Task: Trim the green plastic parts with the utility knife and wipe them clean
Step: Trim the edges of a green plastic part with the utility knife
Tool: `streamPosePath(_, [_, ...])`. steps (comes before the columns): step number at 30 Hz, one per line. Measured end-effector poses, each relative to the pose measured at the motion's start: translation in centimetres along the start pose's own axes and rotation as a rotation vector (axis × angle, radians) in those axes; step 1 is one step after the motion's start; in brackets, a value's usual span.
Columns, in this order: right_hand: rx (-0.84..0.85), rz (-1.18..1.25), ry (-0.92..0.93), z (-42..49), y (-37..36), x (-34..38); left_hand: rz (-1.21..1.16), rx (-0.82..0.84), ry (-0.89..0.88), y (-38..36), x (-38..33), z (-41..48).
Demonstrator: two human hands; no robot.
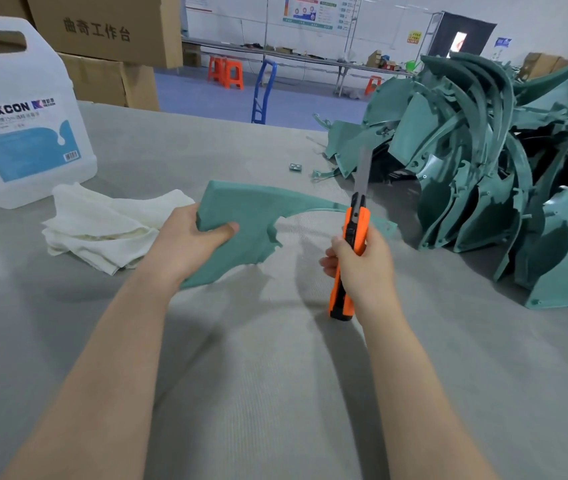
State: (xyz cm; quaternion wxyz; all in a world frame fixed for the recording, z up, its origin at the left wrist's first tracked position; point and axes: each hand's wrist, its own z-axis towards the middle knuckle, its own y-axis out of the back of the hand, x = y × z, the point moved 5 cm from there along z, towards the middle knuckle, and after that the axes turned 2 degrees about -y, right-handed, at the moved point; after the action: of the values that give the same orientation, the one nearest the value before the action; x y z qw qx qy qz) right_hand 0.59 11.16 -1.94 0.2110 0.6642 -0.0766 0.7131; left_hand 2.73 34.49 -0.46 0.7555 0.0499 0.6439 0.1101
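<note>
Left hand (pixel 189 247) grips 1 green plastic part (pixel 258 216) at its near-left edge, thumb pressed on the top face, other fingers hidden under it. The part is tilted, its near corner low toward the gray table (pixel 275 393), its thin curved arm running right from the grip toward the other hand.

Right hand (pixel 369 271) is wrapped around the orange utility knife (pixel 358 226), fist closed on the handle, the butt sticking out below the hand. The blade (pixel 364 171) is extended, pointing up and away from the grip. The knife crosses in front of the part's thin arm; contact cannot be told.

Just left of the left-hand grip lies a crumpled white cloth (pixel 102 223), and beyond it a white DEXCON jug (pixel 22 116). Right of and beyond the knife grip sits a pile of green parts (pixel 483 150). A small metal piece (pixel 295 167) lies beyond the held part.
</note>
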Motion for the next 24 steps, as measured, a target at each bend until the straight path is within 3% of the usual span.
streamPosePath(5, [-0.136, -0.021, 0.008, 0.3, 1.7, 0.1, -0.024, -0.08, -0.068, 0.3, -0.3, 0.4])
streamPosePath(13, [0.054, 0.032, -0.02, -0.3, 0.2, 0.5, -0.374, -0.105, 0.093, 0.2, 0.4, 0.5])
streamPosePath(24, [0.129, 0.17, 0.039, -1.3, -0.3, 1.9, -0.742, -0.02, 0.339, -2.3, -0.2, -0.5])
